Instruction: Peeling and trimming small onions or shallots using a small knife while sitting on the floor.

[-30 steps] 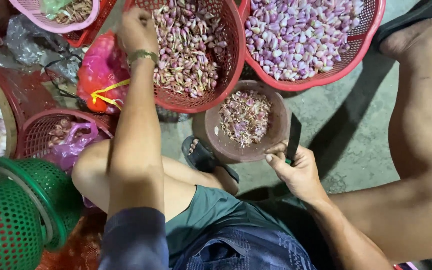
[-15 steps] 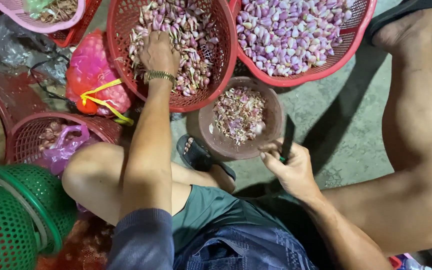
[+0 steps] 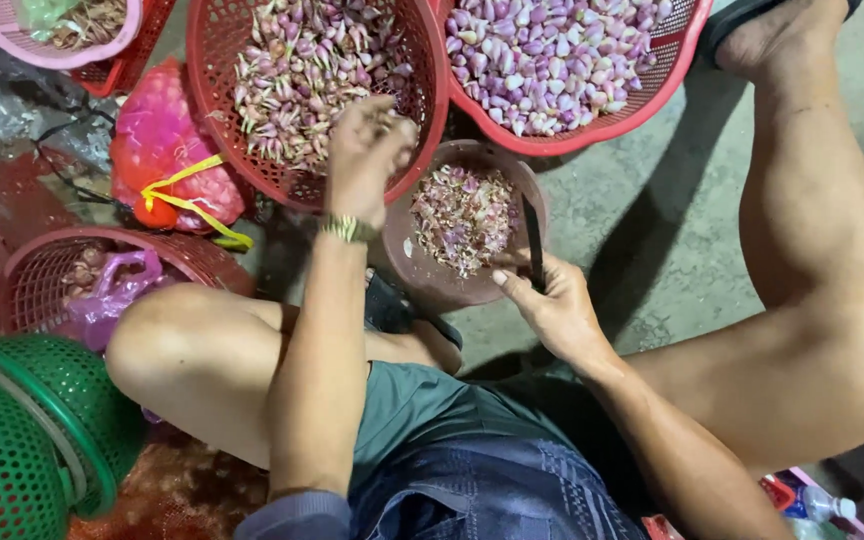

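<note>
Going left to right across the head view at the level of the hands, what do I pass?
Green plastic mesh basket → pink net sack tied with yellow string → red plastic basket of unpeeled shallots → left hand → round brown bowl of trimmings → right hand holding a dark knife.

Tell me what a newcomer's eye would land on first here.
Two red baskets at the top: one of unpeeled shallots, one of peeled purple shallots. Below them, the left hand lifts from the unpeeled heap, while the right hand holds a dark knife beside a bowl of peelings.
</note>
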